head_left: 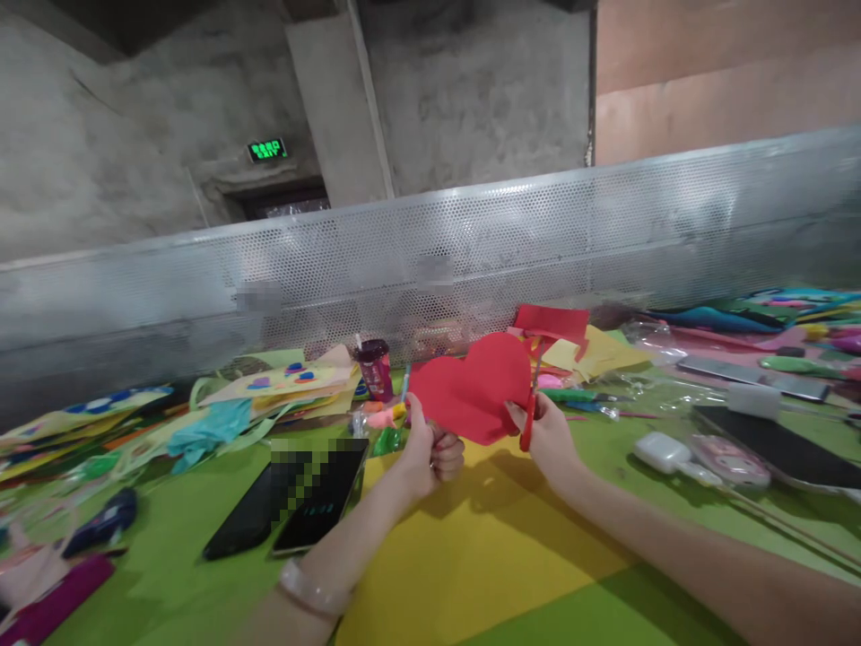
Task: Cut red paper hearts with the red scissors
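Pinching the red paper heart (471,386) by its lower-left edge, my left hand (430,453) holds it up above the yellow sheet (471,547) so my right hand (552,435), closed round red-handled scissors (530,414), can reach its right edge.

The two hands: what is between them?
In the head view, a red paper heart spans between the left hand and the right hand, which holds red scissors.

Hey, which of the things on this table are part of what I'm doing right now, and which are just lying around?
In use: red paper heart in the left hand; red-handled scissors in the right hand.
Lying about: two phones, dark red cup, white earbud case, pile of paper cut-outs.
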{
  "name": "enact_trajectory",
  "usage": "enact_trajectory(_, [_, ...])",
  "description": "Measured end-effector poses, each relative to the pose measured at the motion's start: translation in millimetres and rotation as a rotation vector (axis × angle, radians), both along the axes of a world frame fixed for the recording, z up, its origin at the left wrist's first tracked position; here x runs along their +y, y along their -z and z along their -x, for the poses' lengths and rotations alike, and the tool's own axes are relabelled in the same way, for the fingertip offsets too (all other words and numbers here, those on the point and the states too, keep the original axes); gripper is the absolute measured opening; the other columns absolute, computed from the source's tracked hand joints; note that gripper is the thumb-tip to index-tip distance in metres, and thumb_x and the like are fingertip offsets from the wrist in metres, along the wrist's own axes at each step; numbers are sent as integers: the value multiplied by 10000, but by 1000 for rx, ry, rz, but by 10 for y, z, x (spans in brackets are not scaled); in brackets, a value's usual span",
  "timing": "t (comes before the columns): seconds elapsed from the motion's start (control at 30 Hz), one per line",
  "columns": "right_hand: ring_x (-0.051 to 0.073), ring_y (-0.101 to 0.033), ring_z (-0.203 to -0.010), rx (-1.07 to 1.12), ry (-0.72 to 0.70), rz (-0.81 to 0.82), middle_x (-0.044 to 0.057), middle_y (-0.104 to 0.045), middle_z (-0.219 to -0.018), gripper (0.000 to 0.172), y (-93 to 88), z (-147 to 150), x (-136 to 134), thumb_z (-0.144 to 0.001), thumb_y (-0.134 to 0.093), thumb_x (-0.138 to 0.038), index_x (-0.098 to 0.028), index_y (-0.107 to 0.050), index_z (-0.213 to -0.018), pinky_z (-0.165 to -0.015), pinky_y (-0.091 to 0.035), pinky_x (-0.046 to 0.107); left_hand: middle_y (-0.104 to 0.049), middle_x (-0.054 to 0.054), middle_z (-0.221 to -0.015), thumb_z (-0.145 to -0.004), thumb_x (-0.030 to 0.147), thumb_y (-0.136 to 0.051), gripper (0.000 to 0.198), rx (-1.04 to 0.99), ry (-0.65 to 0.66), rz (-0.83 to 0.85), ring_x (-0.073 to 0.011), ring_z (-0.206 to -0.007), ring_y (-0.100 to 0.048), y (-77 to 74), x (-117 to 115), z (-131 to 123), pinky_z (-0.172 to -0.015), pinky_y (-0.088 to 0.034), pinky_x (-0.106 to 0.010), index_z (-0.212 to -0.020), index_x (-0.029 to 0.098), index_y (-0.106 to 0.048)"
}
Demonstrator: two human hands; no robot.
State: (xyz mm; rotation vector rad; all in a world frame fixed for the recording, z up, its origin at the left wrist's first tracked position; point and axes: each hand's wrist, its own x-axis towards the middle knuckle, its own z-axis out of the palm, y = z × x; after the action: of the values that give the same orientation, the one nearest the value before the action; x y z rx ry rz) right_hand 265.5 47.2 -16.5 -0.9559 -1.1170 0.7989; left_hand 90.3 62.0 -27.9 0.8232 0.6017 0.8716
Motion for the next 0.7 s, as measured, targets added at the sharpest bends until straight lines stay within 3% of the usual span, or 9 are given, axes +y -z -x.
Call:
enact_trajectory(0.2, [116,-465,-507,14,-24,-6,-7,-559,-612,297,2,2,10,-637,-650,-397,-180,-506,-781,-482,-372,248,-148,65,-344,-542,853,-3,730,-24,36,17,-43,-305,-98,-48,-35,-1,-331,-50,-193,-413,186,-269])
enact_trajectory(0.43, [103,-447,-511,16,-39,-40,-17,-539,-630,262,-9,34,-7,-640,-642,-367,-189,-486,-752,-491,-381,244,-141,69,-350,-532,865,-30,739,-45,135,5,-41,-306,-96,-19,-27,10,-327,-49,-196,-417,182,-289])
enact_trajectory(0.7, [107,-441,-537,-16,-50,-37,-24,-525,-630,254,54,15,43,-655,-631,-359,-194,-460,-746,-512,-389,253,-143,71,-348,-526,868,-18,724,4,141,1,-44,-308,-90,-30,-60,8,-327,-43,-201,-424,195,-265])
